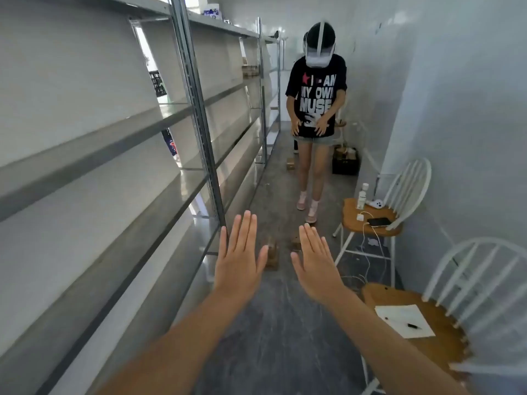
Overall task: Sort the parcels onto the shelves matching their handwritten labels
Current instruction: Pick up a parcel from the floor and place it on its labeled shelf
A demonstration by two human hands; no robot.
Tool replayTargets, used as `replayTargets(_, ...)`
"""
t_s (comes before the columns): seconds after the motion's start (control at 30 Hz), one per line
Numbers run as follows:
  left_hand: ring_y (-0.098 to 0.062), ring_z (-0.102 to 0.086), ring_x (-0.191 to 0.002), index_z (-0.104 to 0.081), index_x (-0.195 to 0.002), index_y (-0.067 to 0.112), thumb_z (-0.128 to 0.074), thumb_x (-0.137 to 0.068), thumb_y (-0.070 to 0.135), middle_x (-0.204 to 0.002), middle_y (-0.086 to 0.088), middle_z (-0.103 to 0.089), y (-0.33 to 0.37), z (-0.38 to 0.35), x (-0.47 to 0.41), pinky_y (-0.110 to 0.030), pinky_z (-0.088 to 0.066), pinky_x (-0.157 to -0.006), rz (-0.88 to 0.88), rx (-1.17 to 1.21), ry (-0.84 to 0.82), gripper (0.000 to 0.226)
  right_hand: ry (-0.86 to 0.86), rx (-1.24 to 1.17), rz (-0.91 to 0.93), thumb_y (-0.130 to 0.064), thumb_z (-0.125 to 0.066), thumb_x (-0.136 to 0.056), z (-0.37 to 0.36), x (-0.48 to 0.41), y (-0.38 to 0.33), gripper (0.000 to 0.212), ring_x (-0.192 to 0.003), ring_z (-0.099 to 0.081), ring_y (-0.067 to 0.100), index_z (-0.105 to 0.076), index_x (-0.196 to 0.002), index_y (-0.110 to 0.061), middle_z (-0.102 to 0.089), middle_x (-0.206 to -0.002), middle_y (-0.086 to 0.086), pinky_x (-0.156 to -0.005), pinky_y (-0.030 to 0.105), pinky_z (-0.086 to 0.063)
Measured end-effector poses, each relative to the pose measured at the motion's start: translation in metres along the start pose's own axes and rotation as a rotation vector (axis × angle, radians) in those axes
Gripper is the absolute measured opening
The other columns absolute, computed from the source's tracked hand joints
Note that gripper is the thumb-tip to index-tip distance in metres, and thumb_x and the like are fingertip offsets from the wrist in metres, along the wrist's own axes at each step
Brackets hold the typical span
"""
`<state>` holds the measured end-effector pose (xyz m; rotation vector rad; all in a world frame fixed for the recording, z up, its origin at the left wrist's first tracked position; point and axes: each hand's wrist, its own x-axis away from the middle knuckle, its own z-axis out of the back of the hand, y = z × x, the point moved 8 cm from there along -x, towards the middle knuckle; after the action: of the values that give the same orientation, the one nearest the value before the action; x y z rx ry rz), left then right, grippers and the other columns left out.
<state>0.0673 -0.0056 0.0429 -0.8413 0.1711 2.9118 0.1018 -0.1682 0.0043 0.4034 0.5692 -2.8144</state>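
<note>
Holds left hand [239, 258] and right hand [313, 263] out flat over the floor [273, 323], fingers straight and close together, palms down, gripping nothing. Looks like a showing of bare hands ahead of work rather than a reach, judging by the same spread-hand pose on the person [313, 95] far down the aisle. Faces a narrow aisle with long grey shelves [114, 132] running along the left, bare at the near end, so probably little sorted yet. Finds the parcels low down: a first parcel [272, 256], small and brown, on the floor just beyond the left fingertips and partly hidden by them, a second parcel [296, 242] peeking out beside the right hand, and a third parcel [290, 163] farther off near the person's feet. Spots more heaped in a dark crate [345, 166] by the far right wall, likely the supply, and a few boxes [251, 70] on a far shelf. Cannot read any handwritten label from here. Notes odds and ends along the right: a far chair [370, 232] carrying a bottle [361, 196] and a phone [378, 221] on a cable, and a near chair [445, 352] carrying paper [399, 315] and a pen [413, 326], probably parked there to stay clear of the walking path.
</note>
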Motion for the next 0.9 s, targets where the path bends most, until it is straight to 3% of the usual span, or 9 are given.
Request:
replayTargets(0.33, -0.023, -0.019, -0.152, -0.022, -0.156, 0.008, -0.034, -0.099, 0.044, -0.165, -0.008, -0.02, -0.044, -0.089, -0.067, -0.042, -0.006, -0.122, -0.01, 0.01, -0.085, 0.069, -0.13, 0.03, -0.078, -0.039, -0.025, -0.107, -0.067, -0.061, 0.009, 0.065, -0.142, 0.023, 0.004, 0.003, -0.159, -0.013, 0.007, -0.168, 0.001, -0.116, 0.025, 0.017)
replayTargets(0.53, -0.02, -0.011, -0.154, -0.015, -0.157, 0.01, -0.029, -0.1, 0.046, -0.166, -0.005, -0.01, -0.086, -0.127, -0.119, -0.04, 0.001, -0.122, 0.002, 0.147, -0.084, 0.069, -0.183, 0.011, -0.183, -0.04, -0.027, -0.107, -0.099, -0.119, -0.003, 0.066, -0.15, 0.017, 0.009, 0.003, -0.159, -0.013, 0.007, -0.168, 0.001, -0.117, 0.026, 0.016)
replayTargets(0.67, -0.02, -0.013, -0.153, -0.018, -0.157, 0.009, -0.026, -0.1, 0.046, -0.166, -0.005, -0.014, -0.127, -0.156, -0.15, -0.039, 0.004, -0.123, 0.0, 0.169, -0.103, 0.068, -0.216, 0.044, -0.207, -0.039, -0.026, -0.107, -0.126, -0.166, -0.023, 0.066, -0.154, 0.012, 0.014, 0.004, -0.159, -0.011, 0.007, -0.168, 0.002, -0.115, 0.025, 0.017)
replayTargets(0.83, -0.022, -0.019, -0.152, -0.023, -0.155, 0.007, -0.026, -0.099, 0.046, -0.164, -0.008, -0.021, -0.167, -0.195, -0.177, -0.043, -0.006, -0.121, -0.003, 0.166, -0.152, 0.069, -0.248, 0.027, -0.179, -0.051, -0.009, -0.097, -0.167, -0.202, -0.043, 0.075, -0.146, 0.019, 0.005, 0.005, -0.158, -0.011, 0.007, -0.168, 0.001, -0.117, 0.025, 0.016)
replayTargets(0.9, -0.022, -0.017, -0.152, -0.022, -0.156, 0.007, -0.025, -0.099, 0.047, -0.164, -0.008, -0.021, -0.172, -0.211, -0.181, -0.043, -0.004, -0.121, 0.017, 0.189, -0.183, 0.069, -0.289, 0.014, -0.201, -0.046, -0.017, -0.104, -0.186, -0.206, -0.039, 0.068, -0.151, 0.015, 0.009, 0.004, -0.158, -0.011, 0.007, -0.168, 0.001, -0.118, 0.026, 0.016)
